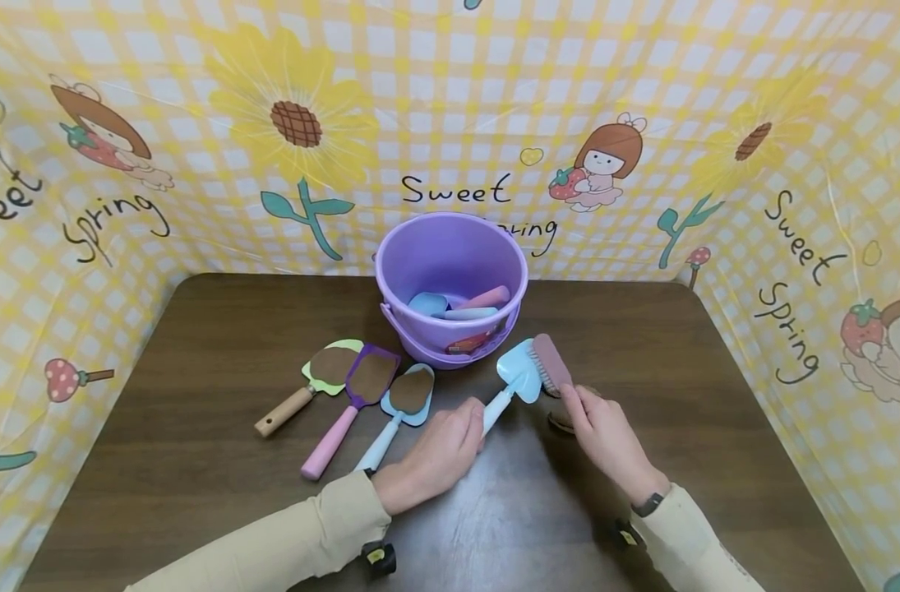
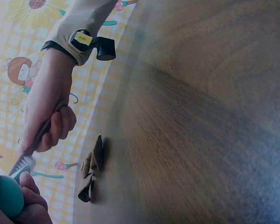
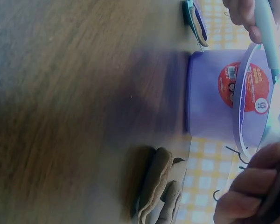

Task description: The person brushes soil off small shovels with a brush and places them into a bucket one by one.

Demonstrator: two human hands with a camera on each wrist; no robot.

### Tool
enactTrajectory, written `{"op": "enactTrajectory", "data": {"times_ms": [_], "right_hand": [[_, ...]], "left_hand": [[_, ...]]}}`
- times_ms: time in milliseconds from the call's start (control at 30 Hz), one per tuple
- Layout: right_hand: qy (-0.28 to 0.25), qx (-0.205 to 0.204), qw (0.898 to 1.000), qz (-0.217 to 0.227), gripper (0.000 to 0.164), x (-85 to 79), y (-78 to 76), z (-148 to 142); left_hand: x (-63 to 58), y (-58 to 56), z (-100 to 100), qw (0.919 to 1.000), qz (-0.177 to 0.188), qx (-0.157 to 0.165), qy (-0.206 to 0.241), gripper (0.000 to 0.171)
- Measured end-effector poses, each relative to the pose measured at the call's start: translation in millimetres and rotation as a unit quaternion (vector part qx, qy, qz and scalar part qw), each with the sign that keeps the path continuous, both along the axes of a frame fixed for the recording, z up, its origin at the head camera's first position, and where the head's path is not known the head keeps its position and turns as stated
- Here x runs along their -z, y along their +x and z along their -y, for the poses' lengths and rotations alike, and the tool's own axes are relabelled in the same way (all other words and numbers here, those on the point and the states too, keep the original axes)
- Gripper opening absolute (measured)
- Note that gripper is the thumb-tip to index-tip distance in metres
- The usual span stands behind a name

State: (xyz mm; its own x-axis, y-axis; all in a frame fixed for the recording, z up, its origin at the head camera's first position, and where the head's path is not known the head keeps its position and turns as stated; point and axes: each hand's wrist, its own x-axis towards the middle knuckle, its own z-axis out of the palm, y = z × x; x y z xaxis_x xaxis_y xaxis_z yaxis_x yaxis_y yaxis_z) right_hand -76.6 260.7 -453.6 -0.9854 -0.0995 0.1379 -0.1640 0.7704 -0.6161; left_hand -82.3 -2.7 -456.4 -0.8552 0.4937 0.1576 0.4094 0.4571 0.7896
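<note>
My left hand (image 1: pixel 445 440) grips the light blue handle of a small toy shovel (image 1: pixel 522 368), raised over the table with its blade pointing away. A pink brush (image 1: pixel 551 358) is held in my right hand (image 1: pixel 605 429), its pale bristles right at the blade's right edge. In the right wrist view the shovel's handle (image 3: pixel 267 35) runs down towards my right hand's curled fingers (image 3: pixel 252 186). Curled brown pieces (image 3: pixel 161 186) lie on the table below the right hand, partly hidden by it in the head view.
A purple bucket (image 1: pixel 420 255) stands at the back, holding a pink handle (image 1: pixel 488 297) and light blue tools (image 1: pixel 427 303). On the left lie a green shovel (image 1: pixel 290 409), a purple shovel (image 1: pixel 331 444) and another blue shovel (image 1: pixel 379 444), with brown patches on their blades. Patterned cloth (image 1: pixel 450 107) surrounds the table.
</note>
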Motion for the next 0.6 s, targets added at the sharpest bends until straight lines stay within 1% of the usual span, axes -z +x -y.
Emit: {"op": "enactTrajectory", "data": {"times_ms": [67,133,233,267,300,367,467,533,567,600], "right_hand": [[-0.005,-0.006,1.000,-0.017,0.035,0.9,0.7,-0.8],[-0.017,-0.041,0.999,-0.032,0.032,1.1,2.0,-1.2],[-0.029,-0.108,0.993,-0.048,0.026,0.6,3.9,-1.0],[-0.030,-0.120,0.991,-0.048,0.025,0.7,3.9,-0.9],[-0.026,-0.122,0.991,-0.046,0.025,1.0,3.5,-0.9],[-0.016,-0.101,0.994,-0.035,0.025,1.2,1.9,-1.0],[-0.003,-0.038,0.999,-0.004,0.031,0.3,-1.1,-2.0],[-0.003,0.000,1.000,0.015,0.037,-0.9,-2.6,-2.8],[-0.009,0.009,1.000,0.021,0.040,-1.6,-3.0,-3.1],[-0.016,0.010,0.999,0.025,0.041,-2.4,-3.1,-3.1]], "left_hand": [[0.0,-0.7,0.1,0.9999,0.011,-0.002,0.011,0.027],[-0.3,-1.6,0.2,0.9994,0.025,-0.005,0.024,0.029],[-0.9,-3.1,0.4,0.9979,0.046,-0.007,0.044,0.031],[-1.3,-3.5,0.5,0.9973,0.052,-0.005,0.050,0.032],[-1.6,-3.7,0.6,0.9967,0.059,-0.005,0.054,0.032],[-1.9,-3.6,1.3,0.9965,0.064,-0.003,0.055,0.033],[-0.5,-3.0,2.2,0.9973,0.059,-0.002,0.044,0.034],[0.2,-2.0,2.8,0.9979,0.054,0.000,0.035,0.034],[0.6,-1.7,3.0,0.9982,0.051,0.002,0.031,0.034],[1.1,-1.4,3.1,0.9985,0.047,0.004,0.029,0.033]]}}
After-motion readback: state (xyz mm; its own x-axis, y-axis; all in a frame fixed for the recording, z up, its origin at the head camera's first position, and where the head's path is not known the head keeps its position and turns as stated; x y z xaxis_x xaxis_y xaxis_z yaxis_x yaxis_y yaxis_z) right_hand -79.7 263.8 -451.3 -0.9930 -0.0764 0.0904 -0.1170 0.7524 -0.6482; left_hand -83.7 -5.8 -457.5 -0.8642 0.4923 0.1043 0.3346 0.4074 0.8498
